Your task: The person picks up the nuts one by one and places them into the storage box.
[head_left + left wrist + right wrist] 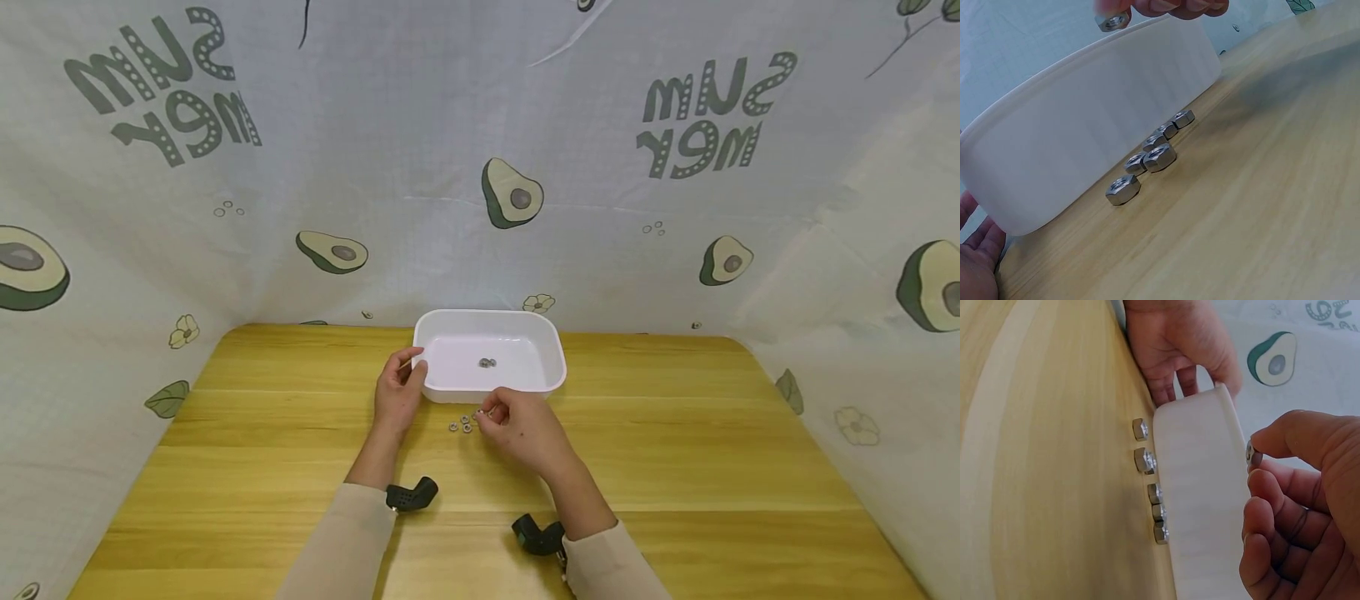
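A white rectangular tray (457, 396) stands toward the back of the table, with a few hex nuts (486, 363) on its floor. At its left end my left hand (397, 396) holds the wall, thumb near the rim and fingers along the outside. My right hand (528, 429) pinches one silver hex nut (1252, 454) between thumb and index finger, at the near side of the tray. In the left wrist view that nut hangs above the table at about rim height. Several more loose nuts (1160, 158) lie on the wood along the tray's front wall.
The wooden table (712, 450) extends to both sides and toward me. Behind it hangs a pale cloth (420, 167) printed with avocados and lettering. Black devices (411, 495) sit at both wrists, by the beige sleeves.
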Demonstrator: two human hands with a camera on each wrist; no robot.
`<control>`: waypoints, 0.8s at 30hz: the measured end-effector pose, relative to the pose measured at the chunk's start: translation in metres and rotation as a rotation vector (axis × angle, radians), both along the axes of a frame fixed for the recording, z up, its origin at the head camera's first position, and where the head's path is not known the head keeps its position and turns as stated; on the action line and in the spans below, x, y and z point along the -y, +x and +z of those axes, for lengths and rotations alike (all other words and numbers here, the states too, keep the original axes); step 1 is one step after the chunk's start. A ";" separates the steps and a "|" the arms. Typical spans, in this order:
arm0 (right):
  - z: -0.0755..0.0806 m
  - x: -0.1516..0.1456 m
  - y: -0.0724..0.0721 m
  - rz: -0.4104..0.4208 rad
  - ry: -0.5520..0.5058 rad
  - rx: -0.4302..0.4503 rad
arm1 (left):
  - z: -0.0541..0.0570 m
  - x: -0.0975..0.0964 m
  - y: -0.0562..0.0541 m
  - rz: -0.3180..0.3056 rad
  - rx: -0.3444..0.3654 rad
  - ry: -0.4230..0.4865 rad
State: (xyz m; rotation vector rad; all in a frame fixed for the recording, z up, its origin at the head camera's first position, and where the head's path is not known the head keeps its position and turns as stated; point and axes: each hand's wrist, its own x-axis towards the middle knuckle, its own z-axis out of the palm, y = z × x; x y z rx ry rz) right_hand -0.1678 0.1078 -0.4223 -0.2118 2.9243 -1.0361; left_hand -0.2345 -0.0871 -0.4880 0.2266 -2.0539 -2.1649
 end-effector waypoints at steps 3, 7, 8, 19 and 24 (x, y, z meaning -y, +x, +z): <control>-0.004 0.001 0.000 0.010 -0.001 0.000 | 0.000 0.000 -0.001 -0.002 -0.007 0.000; -0.011 0.004 0.002 0.053 0.015 0.014 | 0.001 0.001 0.000 -0.006 0.004 0.004; -0.013 0.005 0.003 0.065 0.018 0.018 | 0.001 0.001 -0.001 -0.009 0.007 0.005; -0.018 0.011 0.004 0.034 0.007 0.034 | 0.001 0.001 0.000 -0.006 0.018 -0.003; -0.010 0.007 0.001 -0.017 0.000 0.000 | 0.003 0.001 0.000 -0.009 0.018 -0.006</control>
